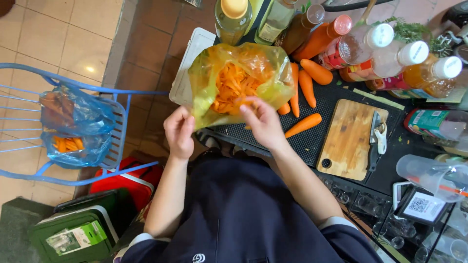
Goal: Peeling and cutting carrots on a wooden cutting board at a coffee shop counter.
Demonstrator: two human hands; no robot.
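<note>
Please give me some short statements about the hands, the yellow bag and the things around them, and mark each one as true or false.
1. Both hands, left hand and right hand, hold the yellow plastic bag. True.
2. The bag is filled with green leaves. False: it holds orange carrot pieces.
3. Whole carrots lie on the black mat beside the bag. True.
4. The wooden cutting board is covered with sliced carrot. False: its surface is bare, and a knife lies at its edge.
5. A blue bag rests on the blue chair. True.
6. The bottles behind the carrots lie flat and uncapped. False: they stand capped.
</note>
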